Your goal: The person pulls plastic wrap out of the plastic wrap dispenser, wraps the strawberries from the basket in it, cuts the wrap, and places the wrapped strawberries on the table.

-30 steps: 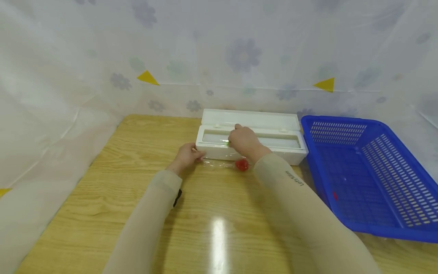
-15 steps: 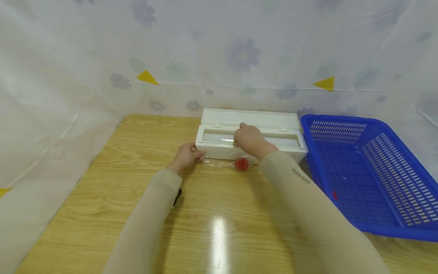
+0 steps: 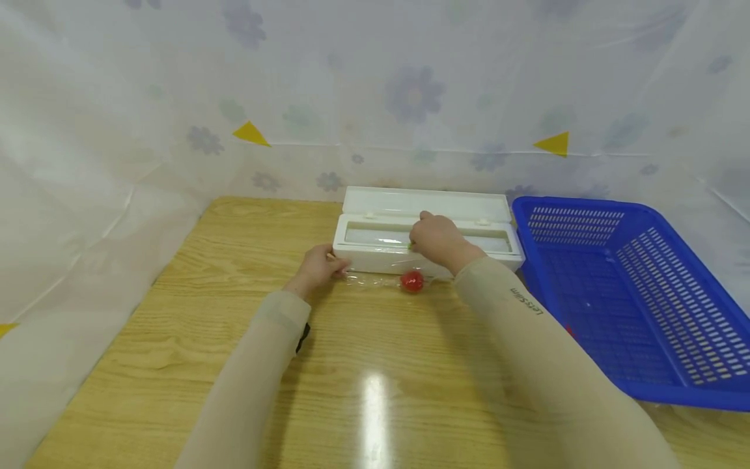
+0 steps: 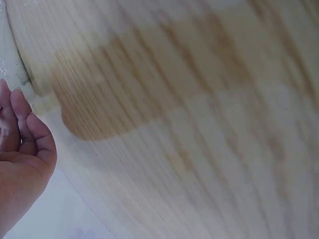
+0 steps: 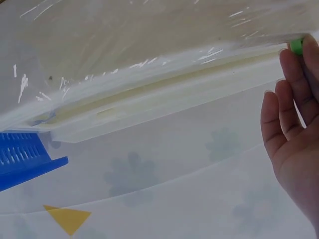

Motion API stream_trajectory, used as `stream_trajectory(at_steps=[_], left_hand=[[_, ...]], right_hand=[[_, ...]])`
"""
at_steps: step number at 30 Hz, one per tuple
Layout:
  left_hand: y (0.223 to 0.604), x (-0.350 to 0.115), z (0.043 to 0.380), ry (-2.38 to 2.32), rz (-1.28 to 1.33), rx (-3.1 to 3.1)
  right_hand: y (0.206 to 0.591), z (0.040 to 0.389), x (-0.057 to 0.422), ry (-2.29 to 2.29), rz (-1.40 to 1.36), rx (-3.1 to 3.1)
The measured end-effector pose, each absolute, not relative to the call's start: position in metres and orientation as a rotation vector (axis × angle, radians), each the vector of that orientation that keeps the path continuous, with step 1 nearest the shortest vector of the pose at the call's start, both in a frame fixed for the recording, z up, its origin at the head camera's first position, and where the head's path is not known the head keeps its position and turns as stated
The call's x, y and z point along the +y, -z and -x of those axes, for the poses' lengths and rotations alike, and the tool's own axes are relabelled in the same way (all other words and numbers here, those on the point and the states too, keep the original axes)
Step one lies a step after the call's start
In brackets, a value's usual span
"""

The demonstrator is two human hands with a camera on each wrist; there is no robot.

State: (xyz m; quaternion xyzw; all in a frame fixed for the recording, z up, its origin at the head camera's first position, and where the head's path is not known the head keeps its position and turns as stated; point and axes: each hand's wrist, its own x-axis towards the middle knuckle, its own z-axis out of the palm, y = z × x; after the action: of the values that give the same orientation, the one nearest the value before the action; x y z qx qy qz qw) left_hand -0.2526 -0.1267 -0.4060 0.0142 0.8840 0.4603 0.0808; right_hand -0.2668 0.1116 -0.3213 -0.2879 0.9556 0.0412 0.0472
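A white cling film dispenser [image 3: 375,262] stands at the back of the table with its lid [image 3: 424,203] up. Clear cling film [image 3: 369,280] hangs over its front onto the table. My left hand [image 3: 316,266] grips the dispenser's left front corner; its thumb and index finger are out of the left wrist view. My right hand [image 3: 439,240] pinches a small green slide cutter [image 5: 296,46] on the dispenser's front edge, mostly hidden by the fingers in the head view. A small red rounded thing [image 3: 412,281] lies by the film in front of the dispenser, its kind unclear.
A large blue plastic basket [image 3: 621,306] stands close to the dispenser's right end, with a bit of red just inside its near left side. Behind the wooden table [image 3: 281,404] hangs a flower-patterned sheet [image 3: 416,98] with yellow triangles on it.
My right hand has slid to the right along the dispenser's front edge with the green slide cutter. The left hand stays at the corner.
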Motion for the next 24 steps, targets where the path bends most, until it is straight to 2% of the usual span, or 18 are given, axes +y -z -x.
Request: stream_trajectory(at_steps=[24], left_hand=[[0.401,-0.125,0.249,-1.344,-0.049,2.662]], right_hand=[[0.319,0.266,0.131,-0.213,0.844,2.912]])
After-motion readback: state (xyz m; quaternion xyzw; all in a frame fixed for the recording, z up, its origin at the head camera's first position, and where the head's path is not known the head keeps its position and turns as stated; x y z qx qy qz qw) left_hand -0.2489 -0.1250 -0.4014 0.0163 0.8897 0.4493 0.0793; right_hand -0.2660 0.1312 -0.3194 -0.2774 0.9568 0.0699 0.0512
